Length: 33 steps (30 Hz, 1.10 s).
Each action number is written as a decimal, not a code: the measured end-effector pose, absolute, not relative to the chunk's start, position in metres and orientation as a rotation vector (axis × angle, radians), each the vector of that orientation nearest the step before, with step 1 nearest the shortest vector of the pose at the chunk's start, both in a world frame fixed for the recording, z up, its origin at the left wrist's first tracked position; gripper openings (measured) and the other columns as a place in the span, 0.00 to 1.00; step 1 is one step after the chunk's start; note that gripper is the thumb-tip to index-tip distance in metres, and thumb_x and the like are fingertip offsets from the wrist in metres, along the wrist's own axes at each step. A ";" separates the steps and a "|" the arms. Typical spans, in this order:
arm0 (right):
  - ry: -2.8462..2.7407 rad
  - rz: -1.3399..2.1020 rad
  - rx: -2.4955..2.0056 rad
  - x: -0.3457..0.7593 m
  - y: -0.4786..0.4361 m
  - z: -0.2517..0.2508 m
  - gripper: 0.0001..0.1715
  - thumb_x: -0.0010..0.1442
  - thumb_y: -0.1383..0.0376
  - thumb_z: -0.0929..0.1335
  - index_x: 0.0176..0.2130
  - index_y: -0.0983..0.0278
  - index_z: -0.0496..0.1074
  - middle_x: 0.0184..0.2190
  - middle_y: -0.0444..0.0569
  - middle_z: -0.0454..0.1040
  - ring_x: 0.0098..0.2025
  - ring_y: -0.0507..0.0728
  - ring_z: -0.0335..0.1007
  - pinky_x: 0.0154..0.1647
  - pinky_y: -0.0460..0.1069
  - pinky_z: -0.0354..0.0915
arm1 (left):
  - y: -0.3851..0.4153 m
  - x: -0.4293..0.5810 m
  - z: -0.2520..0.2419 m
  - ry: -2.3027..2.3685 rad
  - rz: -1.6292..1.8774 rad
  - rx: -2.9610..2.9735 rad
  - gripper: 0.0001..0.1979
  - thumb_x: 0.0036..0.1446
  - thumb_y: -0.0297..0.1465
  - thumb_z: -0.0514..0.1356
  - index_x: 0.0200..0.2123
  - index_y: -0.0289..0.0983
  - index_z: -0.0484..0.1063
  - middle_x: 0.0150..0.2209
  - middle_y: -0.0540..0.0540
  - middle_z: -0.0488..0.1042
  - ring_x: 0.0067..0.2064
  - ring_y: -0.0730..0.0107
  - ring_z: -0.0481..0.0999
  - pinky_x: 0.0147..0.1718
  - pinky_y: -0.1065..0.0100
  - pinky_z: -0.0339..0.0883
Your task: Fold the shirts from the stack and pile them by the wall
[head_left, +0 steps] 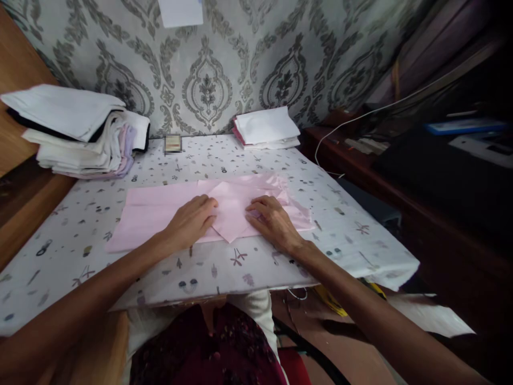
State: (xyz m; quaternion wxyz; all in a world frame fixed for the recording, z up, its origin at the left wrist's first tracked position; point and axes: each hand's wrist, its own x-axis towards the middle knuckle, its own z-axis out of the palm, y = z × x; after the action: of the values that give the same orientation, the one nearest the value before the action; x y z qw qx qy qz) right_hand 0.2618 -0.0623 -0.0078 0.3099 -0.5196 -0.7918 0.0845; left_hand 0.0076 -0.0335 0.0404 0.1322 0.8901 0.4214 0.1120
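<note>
A pale pink cloth (156, 208) lies spread across the patterned table cover (80, 235), its right part folded into a point toward me. My left hand (192, 219) rests palm down on the cloth, fingers together at the edge of the folded flap. My right hand (272, 219) presses flat on the cloth's right side, fingers bent and pointing left toward the fold. Neither hand lifts the cloth.
A tall stack of folded white and pastel cloths (80, 133) sits at the back left. A smaller folded pile (266, 128) lies at the back centre against the patterned wall. A dark wooden shelf (360, 160) with a white cable runs along the right.
</note>
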 end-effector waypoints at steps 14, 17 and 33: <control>-2.044 0.169 -1.367 0.270 -0.060 -0.019 0.13 0.65 0.58 0.67 0.44 0.61 0.76 0.51 0.57 0.73 0.56 0.67 0.66 0.57 0.65 0.65 | 0.016 -0.004 0.042 1.548 0.374 2.204 0.04 0.57 0.28 0.57 0.37 0.42 0.66 0.32 0.51 0.74 0.37 0.63 0.74 0.32 0.66 0.60; -2.046 0.161 -1.365 0.270 -0.059 -0.021 0.13 0.64 0.57 0.67 0.44 0.61 0.77 0.51 0.57 0.73 0.56 0.67 0.66 0.57 0.65 0.65 | 0.017 -0.005 0.039 1.588 0.308 2.240 0.04 0.57 0.29 0.58 0.37 0.42 0.67 0.34 0.50 0.75 0.38 0.62 0.74 0.32 0.66 0.59; -2.011 0.062 -1.320 0.270 -0.061 -0.018 0.12 0.66 0.61 0.65 0.41 0.63 0.76 0.49 0.58 0.75 0.53 0.64 0.69 0.54 0.61 0.67 | 0.016 -0.001 0.036 1.650 0.352 2.428 0.08 0.62 0.32 0.54 0.43 0.42 0.70 0.39 0.47 0.77 0.43 0.59 0.75 0.35 0.65 0.61</control>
State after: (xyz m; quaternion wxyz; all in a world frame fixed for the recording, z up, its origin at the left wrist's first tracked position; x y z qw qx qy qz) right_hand 0.2701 -0.0610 -0.0181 0.3595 -0.5119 -0.7798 0.0239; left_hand -0.0010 0.0164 0.0361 0.0923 0.8178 0.5556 0.1185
